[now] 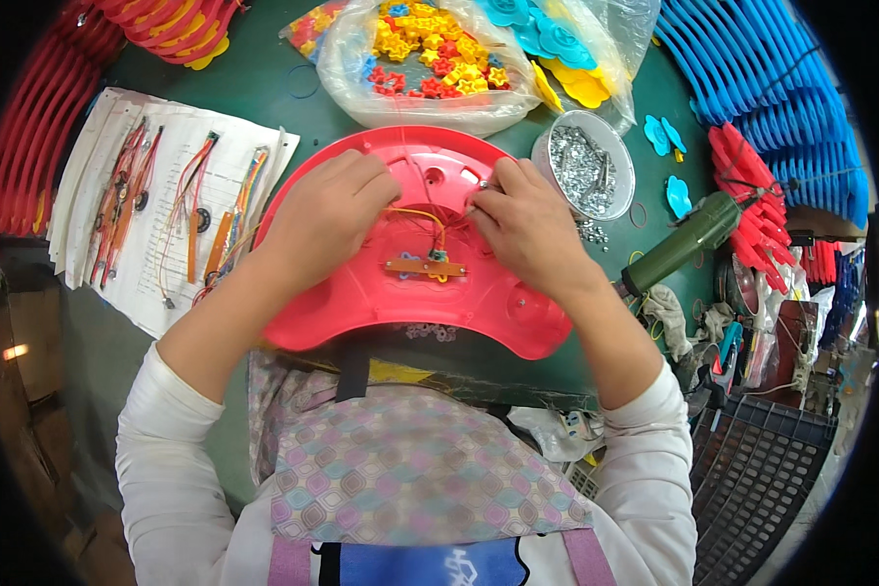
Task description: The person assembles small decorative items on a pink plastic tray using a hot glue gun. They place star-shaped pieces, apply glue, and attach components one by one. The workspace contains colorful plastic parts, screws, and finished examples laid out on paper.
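A curved pink-red plastic shell (347,314) lies hollow side up in front of me. Inside it sits a narrow brown circuit board (425,267) with a small connector and thin wires. My left hand (334,210) is closed over the shell's left part, and an orange-yellow wire (420,213) runs from its fingertips to the board. On the right side, my right hand (525,220) pinches at thin red wires near the shell's upper edge; its fingertips partly cover what they grip. A small silvery bit shows beside that thumb and forefinger.
Left, wired boards (195,234) lie on a paper stack (156,293). Beyond the shell is a bag of star-shaped pieces (430,49). A tub of screws (584,161) and a green electric screwdriver (689,239) are at right. Blue plastic parts (752,68) are stacked far right.
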Tool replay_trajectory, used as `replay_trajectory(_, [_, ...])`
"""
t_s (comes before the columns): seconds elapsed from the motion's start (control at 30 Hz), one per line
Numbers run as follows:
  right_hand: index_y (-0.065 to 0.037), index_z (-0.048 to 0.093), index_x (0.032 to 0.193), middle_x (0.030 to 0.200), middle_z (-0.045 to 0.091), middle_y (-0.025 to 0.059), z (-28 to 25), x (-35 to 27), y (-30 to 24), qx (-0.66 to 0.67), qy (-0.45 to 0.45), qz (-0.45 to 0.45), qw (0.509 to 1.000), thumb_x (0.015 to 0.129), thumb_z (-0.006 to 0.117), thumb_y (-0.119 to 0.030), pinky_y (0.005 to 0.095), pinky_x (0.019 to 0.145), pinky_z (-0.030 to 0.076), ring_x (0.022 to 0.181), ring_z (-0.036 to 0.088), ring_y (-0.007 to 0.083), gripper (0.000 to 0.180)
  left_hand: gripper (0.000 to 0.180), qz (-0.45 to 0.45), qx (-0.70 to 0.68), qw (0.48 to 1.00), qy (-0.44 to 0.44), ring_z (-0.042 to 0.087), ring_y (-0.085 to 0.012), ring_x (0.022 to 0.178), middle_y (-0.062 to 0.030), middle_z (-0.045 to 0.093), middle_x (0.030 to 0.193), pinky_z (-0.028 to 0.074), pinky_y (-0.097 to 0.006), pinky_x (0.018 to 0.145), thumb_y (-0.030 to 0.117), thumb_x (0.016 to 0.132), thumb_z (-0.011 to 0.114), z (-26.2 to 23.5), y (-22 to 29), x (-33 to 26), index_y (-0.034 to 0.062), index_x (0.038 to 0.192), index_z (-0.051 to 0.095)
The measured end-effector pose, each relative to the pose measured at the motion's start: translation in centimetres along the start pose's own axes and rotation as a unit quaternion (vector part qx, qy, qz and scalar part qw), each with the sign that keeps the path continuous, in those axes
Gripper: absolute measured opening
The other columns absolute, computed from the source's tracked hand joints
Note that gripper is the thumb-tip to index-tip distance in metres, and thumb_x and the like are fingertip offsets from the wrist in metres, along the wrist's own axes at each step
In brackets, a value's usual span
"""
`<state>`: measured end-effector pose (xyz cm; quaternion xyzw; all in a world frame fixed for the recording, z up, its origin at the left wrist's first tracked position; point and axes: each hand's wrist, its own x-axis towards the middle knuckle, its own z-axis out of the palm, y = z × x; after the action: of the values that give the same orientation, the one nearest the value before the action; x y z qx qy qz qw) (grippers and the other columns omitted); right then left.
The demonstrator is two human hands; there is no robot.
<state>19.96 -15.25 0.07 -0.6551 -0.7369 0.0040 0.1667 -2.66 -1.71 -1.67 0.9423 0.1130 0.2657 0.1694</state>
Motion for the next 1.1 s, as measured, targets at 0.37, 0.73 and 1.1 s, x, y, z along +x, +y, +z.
replay_trajectory(0.37, [-0.009, 0.071, 0.106, 0.099, 0.062, 0.0078, 1.5, 4.5, 1.1, 0.055, 0.086, -0.133, 0.986, 0.082, 0.07, -0.003, 0.0394, 0.079, 0.054, 0.09, 0.063, 0.029, 0.024, 0.014, -0.07, -0.102, 0.992, -0.005, 0.063, -0.0324, 0.095, -0.0133, 0.064, 0.097, 0.052, -0.042, 0.082, -0.003, 0.086, 0.067, -0.2, -0.1, 0.1, 0.0016, 0.099, 0.064])
replay_trajectory(0.73, [-0.008, 0.073, 0.099, 0.098, 0.064, 0.0054, 2.1, 3.9, 0.9, 0.215, 0.038, 0.015, 0.976, 0.081, 0.075, -0.006, 0.0369, 0.081, 0.053, 0.096, 0.062, 0.0256, 0.018, 0.017, -0.081, -0.118, 0.989, 0.031, 0.064, -0.0339, 0.089, -0.014, 0.065, 0.091, 0.053, -0.043, 0.077, 0.001, 0.083, 0.07, 0.3, 0.4, -0.1, 0.0023, 0.098, 0.062])
replay_trajectory(1.1, [-0.007, 0.073, 0.091, 0.092, 0.058, 0.0049, 2.6, 4.4, 1.0, 0.061, 0.037, -0.065, 0.995, 0.08, 0.076, -0.008, 0.0385, 0.079, 0.052, 0.093, 0.059, 0.0252, 0.012, 0.027, -0.097, -0.061, 0.992, 0.051, 0.064, -0.0321, 0.094, -0.0112, 0.068, 0.095, 0.053, -0.042, 0.083, -0.001, 0.081, 0.071, 0.9, 0.2, 0.0, 0.003, 0.107, 0.065])
